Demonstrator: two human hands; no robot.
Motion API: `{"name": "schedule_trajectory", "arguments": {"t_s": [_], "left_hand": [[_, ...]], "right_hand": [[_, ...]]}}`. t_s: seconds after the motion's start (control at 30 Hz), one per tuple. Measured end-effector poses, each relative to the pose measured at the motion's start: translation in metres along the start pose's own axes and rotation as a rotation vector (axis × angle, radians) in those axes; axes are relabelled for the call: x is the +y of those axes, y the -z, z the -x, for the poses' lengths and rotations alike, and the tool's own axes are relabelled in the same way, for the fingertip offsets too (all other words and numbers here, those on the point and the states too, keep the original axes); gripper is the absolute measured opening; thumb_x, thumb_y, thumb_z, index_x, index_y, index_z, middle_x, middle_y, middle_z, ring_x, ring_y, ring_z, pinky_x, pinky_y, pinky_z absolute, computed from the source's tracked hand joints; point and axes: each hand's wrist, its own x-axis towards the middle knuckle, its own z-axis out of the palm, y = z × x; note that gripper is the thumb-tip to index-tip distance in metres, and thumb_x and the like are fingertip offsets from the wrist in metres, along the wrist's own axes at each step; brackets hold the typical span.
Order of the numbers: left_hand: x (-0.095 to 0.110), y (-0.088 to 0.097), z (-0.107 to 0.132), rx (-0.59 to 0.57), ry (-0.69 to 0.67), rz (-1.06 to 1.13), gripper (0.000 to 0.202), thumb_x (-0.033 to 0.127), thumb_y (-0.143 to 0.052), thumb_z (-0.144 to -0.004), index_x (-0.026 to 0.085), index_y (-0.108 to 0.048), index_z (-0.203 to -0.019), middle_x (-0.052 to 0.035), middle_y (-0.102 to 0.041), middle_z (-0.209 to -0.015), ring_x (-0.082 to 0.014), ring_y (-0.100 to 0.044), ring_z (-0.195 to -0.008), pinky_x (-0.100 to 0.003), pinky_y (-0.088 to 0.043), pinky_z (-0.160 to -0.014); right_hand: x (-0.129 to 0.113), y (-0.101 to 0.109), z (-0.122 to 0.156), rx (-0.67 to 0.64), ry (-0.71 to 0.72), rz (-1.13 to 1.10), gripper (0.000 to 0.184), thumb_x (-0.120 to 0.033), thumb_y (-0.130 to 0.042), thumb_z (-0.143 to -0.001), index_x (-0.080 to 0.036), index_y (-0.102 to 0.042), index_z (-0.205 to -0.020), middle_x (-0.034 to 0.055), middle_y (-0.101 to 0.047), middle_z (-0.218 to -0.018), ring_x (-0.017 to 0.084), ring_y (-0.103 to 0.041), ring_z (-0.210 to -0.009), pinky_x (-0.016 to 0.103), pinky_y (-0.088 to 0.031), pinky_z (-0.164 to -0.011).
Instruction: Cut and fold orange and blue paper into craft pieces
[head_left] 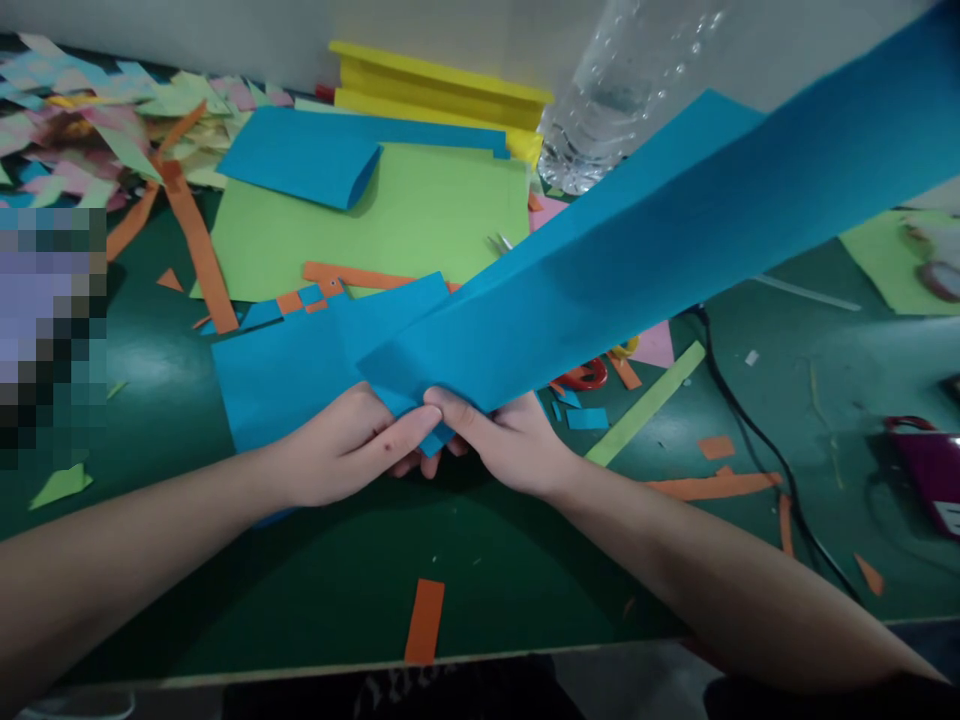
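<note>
A long blue paper strip (675, 230) rises from the middle of the table up to the top right corner. Both hands pinch its near end. My left hand (341, 445) is closed on the strip's corner with thumb on top. My right hand (510, 440) grips the same end from the right, thumb pressed on the paper. Under the strip lies another blue sheet (277, 375) on the green table (465, 560), just behind my left hand.
A light green sheet (420, 220), a folded blue sheet (307, 160) and yellow paper (435, 85) lie behind. A clear plastic bottle (622, 90) stands at the back. Orange strips (424, 620), paper scraps, red-handled scissors (585, 375), a black cable (750, 430) and a dark red device (934, 475) surround the hands.
</note>
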Motion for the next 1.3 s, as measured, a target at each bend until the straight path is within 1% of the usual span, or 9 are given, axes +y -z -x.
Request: {"name": "schedule_trajectory", "arguments": {"t_s": [0.17,0.23,0.3,0.37,0.53,0.67,0.8,0.97,1.3], "left_hand": [[0.000,0.000,0.002,0.039,-0.118,0.012,0.040,0.027,-0.037,-0.095,0.016,-0.065,-0.069,0.0014,-0.061,-0.057,-0.0071,-0.056,-0.050,-0.016,-0.045,-0.049],[0.000,0.000,0.004,0.045,-0.140,0.025,0.038,0.025,-0.039,-0.094,0.017,-0.065,-0.067,0.0021,-0.062,-0.057,-0.0066,-0.056,-0.049,-0.015,-0.045,-0.049],[0.001,0.000,0.007,0.056,-0.157,0.034,0.036,0.024,-0.041,-0.093,0.018,-0.064,-0.066,0.0022,-0.065,-0.061,-0.0063,-0.056,-0.050,-0.015,-0.047,-0.050],[0.002,-0.001,0.009,0.068,-0.174,0.029,0.033,0.024,-0.043,-0.092,0.019,-0.063,-0.066,0.0023,-0.067,-0.063,-0.0067,-0.058,-0.052,-0.016,-0.048,-0.052],[0.004,-0.001,0.008,0.045,-0.155,0.001,0.039,0.028,-0.038,-0.094,0.018,-0.063,-0.066,0.0009,-0.065,-0.061,-0.0075,-0.057,-0.052,-0.016,-0.047,-0.050],[0.003,0.001,0.003,0.046,-0.127,0.011,0.041,0.030,-0.036,-0.095,0.016,-0.064,-0.069,0.0005,-0.063,-0.061,-0.0071,-0.056,-0.052,-0.016,-0.046,-0.052],[0.002,0.003,-0.001,-0.009,-0.159,-0.017,0.039,0.029,-0.037,-0.096,0.015,-0.066,-0.073,0.0019,-0.060,-0.059,-0.0068,-0.055,-0.052,-0.016,-0.043,-0.050],[0.000,0.004,-0.002,-0.023,-0.208,-0.053,0.034,0.024,-0.039,-0.095,0.017,-0.066,-0.075,0.0043,-0.056,-0.056,-0.0057,-0.052,-0.051,-0.015,-0.041,-0.051],[-0.001,0.002,0.000,-0.033,-0.189,0.006,0.034,0.024,-0.040,-0.094,0.016,-0.067,-0.076,0.0038,-0.055,-0.056,-0.0057,-0.052,-0.050,-0.015,-0.041,-0.049]], "right_hand": [[-0.001,0.001,0.001,0.062,-0.016,0.011,0.037,-0.039,-0.055,-0.089,-0.017,-0.056,-0.060,-0.0017,-0.061,-0.053,0.007,-0.053,-0.048,0.018,-0.045,-0.046],[0.000,0.002,0.001,0.114,-0.042,-0.021,0.038,-0.041,-0.056,-0.088,-0.017,-0.053,-0.059,-0.0032,-0.057,-0.050,0.006,-0.052,-0.045,0.017,-0.042,-0.043],[0.002,0.002,0.000,0.161,-0.081,-0.055,0.039,-0.044,-0.057,-0.087,-0.018,-0.051,-0.059,-0.0040,-0.055,-0.048,0.006,-0.051,-0.042,0.017,-0.040,-0.040],[0.003,0.002,0.000,0.169,-0.107,-0.071,0.040,-0.047,-0.056,-0.087,-0.018,-0.051,-0.060,-0.0037,-0.055,-0.048,0.006,-0.051,-0.042,0.018,-0.040,-0.039],[0.004,0.003,-0.001,0.183,-0.103,-0.045,0.040,-0.047,-0.057,-0.087,-0.018,-0.051,-0.059,-0.0042,-0.054,-0.046,0.007,-0.050,-0.041,0.018,-0.039,-0.039],[0.003,0.004,0.000,0.296,-0.081,0.020,0.045,-0.048,-0.058,-0.086,-0.019,-0.047,-0.054,-0.0051,-0.049,-0.042,0.006,-0.046,-0.038,0.019,-0.036,-0.038],[0.000,0.003,0.000,0.382,-0.064,0.081,0.047,-0.047,-0.056,-0.087,-0.019,-0.044,-0.051,-0.0057,-0.046,-0.041,0.005,-0.044,-0.037,0.020,-0.034,-0.038],[-0.002,0.002,0.001,0.386,-0.065,0.103,0.049,-0.047,-0.056,-0.087,-0.020,-0.042,-0.049,-0.0056,-0.045,-0.041,0.005,-0.043,-0.037,0.020,-0.034,-0.039],[-0.001,0.002,-0.002,0.404,-0.040,0.075,0.046,-0.046,-0.060,-0.085,-0.020,-0.042,-0.051,-0.0066,-0.043,-0.041,0.005,-0.041,-0.037,0.021,-0.034,-0.038]]}}
